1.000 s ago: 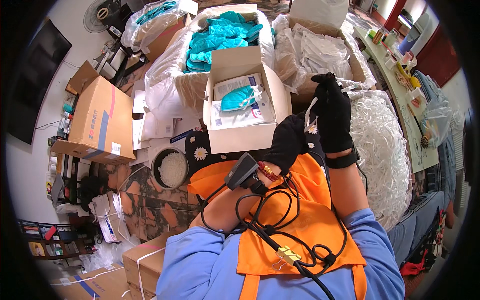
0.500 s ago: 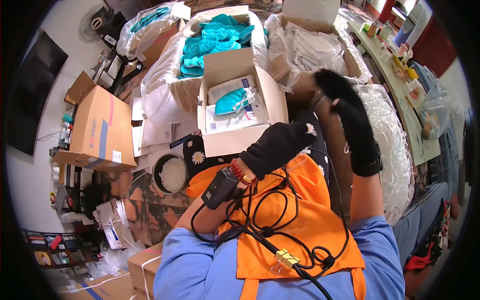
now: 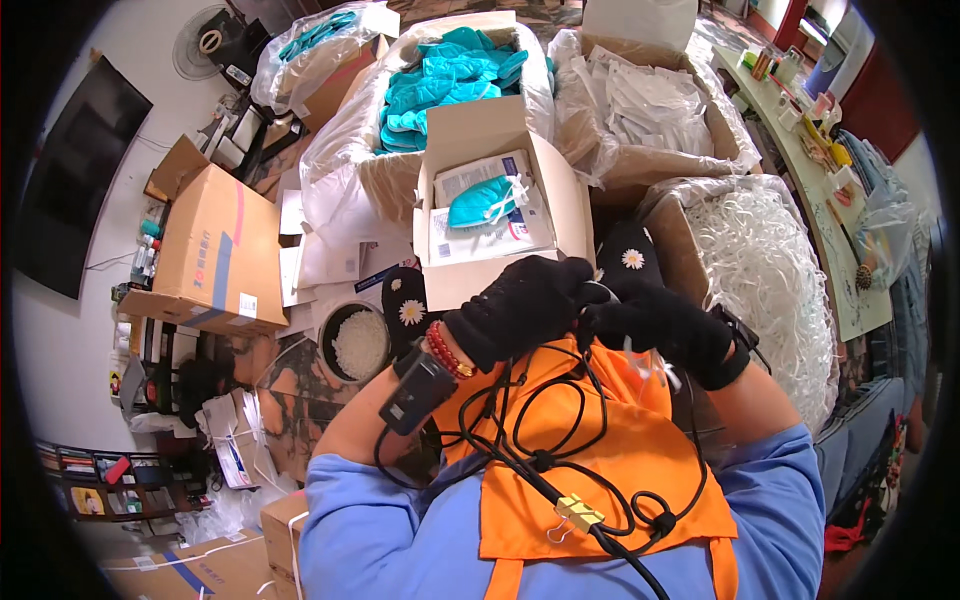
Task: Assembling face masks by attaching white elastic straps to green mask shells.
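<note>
Left hand (image 3: 520, 305) and right hand (image 3: 655, 320), both gloved, pinched together on a thin white strap (image 3: 600, 290), above orange apron (image 3: 590, 440), near open box (image 3: 495, 215).

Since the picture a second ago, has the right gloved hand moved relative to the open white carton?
Yes. The right hand has dropped from beside the open white carton to below it, meeting the left hand.

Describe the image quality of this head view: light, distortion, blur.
Head view: even, bright light with soft shadows; a black fisheye rim, box edges bending outward; the left hand and right hand in black gloves show little detail; the white box is sharp.
</note>
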`<state>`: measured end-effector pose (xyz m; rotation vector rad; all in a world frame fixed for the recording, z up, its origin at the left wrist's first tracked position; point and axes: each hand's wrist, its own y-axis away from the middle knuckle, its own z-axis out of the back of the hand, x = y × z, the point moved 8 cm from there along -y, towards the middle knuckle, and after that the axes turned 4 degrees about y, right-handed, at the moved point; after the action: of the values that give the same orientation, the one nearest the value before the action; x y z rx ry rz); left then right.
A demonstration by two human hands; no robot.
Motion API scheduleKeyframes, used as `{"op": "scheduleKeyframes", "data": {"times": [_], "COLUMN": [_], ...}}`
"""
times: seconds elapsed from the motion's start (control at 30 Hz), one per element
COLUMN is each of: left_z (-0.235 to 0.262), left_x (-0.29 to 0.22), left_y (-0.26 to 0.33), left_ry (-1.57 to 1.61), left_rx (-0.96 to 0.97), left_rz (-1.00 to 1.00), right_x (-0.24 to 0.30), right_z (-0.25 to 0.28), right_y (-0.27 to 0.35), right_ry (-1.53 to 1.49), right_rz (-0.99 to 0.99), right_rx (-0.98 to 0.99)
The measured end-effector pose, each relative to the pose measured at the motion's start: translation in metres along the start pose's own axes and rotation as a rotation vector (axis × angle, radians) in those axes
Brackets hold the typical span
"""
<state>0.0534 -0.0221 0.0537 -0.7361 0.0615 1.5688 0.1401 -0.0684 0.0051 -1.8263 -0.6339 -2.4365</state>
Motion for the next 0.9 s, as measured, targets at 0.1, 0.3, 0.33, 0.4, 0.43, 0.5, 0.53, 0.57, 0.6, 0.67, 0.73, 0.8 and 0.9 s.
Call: {"op": "scheduleKeyframes", "data": {"times": [0.1, 0.3, 0.33, 0.4, 0.43, 0.5, 0.53, 0.57, 0.6, 0.67, 0.73, 0.8, 0.9], "left_z": [-0.009, -0.015, -0.015, -0.015, -0.014, -0.017, -0.025, -0.031, -0.035, -0.029, -0.034, -0.025, -0.032], "left_x": [0.005, -0.002, -0.008, -0.017, -0.017, -0.004, 0.007, 0.009, 0.009, -0.003, -0.01, -0.022, -0.048], "left_y": [0.009, 0.023, 0.028, 0.039, 0.043, 0.049, 0.055, 0.056, 0.056, 0.041, 0.045, 0.049, 0.065], "left_ry": [0.165, 0.522, 0.32, 0.039, -0.04, 0.156, 0.431, 0.602, 0.774, 0.901, 1.393, 1.128, 1.448], "left_rx": [-0.031, 0.149, 0.129, 0.096, 0.086, 0.058, 0.036, 0.0, -0.048, -0.164, 0.013, -0.068, 0.381], "left_rz": [0.009, 0.266, 0.081, -0.095, -0.086, 0.155, 0.387, 0.465, 0.537, 0.368, 0.77, 0.337, 0.566], "right_x": [0.011, 0.003, 0.014, 0.008, 0.005, 0.017, 0.025, 0.033, 0.042, 0.024, 0.03, 0.071, 0.109], "right_z": [-0.01, -0.032, -0.029, -0.031, -0.032, -0.022, -0.019, -0.018, -0.02, -0.025, -0.025, -0.027, -0.047], "right_y": [0.013, 0.037, 0.045, 0.052, 0.054, 0.047, 0.043, 0.037, 0.032, 0.029, 0.034, 0.05, 0.076], "right_ry": [-0.178, -0.3, -0.302, -0.314, -0.323, -0.29, -0.271, -0.244, -0.214, -0.293, -0.278, 0.066, -0.024], "right_rz": [-0.005, -0.175, -0.174, -0.132, -0.111, 0.049, 0.134, 0.262, 0.391, 0.235, 0.237, 0.437, 1.016], "right_rx": [-0.054, -0.113, -0.099, -0.133, -0.149, -0.253, -0.305, -0.375, -0.447, -0.293, -0.325, -0.369, -0.068]}}
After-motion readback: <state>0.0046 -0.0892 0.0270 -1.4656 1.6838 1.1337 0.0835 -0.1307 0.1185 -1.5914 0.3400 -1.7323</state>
